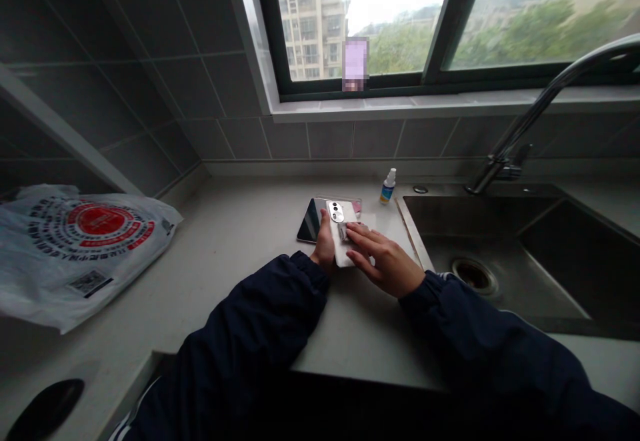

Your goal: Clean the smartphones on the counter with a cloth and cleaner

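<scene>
A white smartphone [343,254] is tilted above the counter with its back and camera bump facing me. My left hand [325,244] grips it along its left edge, thumb near the cameras. With fingers fairly straight, my right hand [387,261] presses a small greyish cloth [343,230] against the phone's back. Much of the cloth is covered by the fingers. Behind the left hand lies a second phone [311,221], dark screen up. Beyond the white phone, a clear, pinkish flat item [357,206], perhaps a phone case, is partly hidden. A small white bottle [387,188] with a blue-and-yellow label stands upright nearby.
To the right is a steel sink [500,228] with a curved faucet [530,114]. A white plastic bag [75,248] with red print rests on the counter [240,228] at left. A dark oval object [47,411] lies at lower left. A window rises behind.
</scene>
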Demonstrator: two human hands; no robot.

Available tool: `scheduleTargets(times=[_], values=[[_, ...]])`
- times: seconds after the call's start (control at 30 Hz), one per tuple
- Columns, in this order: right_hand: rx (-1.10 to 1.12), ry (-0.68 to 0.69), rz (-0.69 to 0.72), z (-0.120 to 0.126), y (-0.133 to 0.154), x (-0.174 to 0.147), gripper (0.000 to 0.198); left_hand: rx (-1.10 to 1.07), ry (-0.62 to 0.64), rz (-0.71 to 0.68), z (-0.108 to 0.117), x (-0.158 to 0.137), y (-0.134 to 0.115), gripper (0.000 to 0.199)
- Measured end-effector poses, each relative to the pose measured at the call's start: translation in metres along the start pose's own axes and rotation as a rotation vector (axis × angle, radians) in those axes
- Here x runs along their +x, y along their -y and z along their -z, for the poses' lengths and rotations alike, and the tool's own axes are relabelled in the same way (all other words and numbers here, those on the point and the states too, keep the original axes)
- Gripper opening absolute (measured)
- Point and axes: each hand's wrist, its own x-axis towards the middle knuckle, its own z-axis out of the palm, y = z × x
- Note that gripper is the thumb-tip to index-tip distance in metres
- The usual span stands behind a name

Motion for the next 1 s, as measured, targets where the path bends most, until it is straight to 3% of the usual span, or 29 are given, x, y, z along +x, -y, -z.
scheduleTargets(times=[0.17, 0.47, 0.67, 1.0], values=[[-0.028, 0.065, -0.057, -0.002, -0.003, 0.0, 0.054, -0.053, 0.036, 0.009, -0.002, -0.001, 0.001, 0.089], [-0.043, -0.033, -0.162, -0.004, -0.016, 0.001, 0.067, -0.008, 0.188, -0.005, -0.005, -0.006, 0.008, 0.073], [-0.08, -0.062, -0.204, 0.0, -0.018, 0.002, 0.07, 0.064, 0.187, 0.086, -0.005, -0.012, 0.007, 0.071], [-0.034, 0.018, -0.174, -0.001, -0.015, 0.001, 0.063, -0.017, 0.134, -0.009, -0.007, -0.006, 0.006, 0.071]])
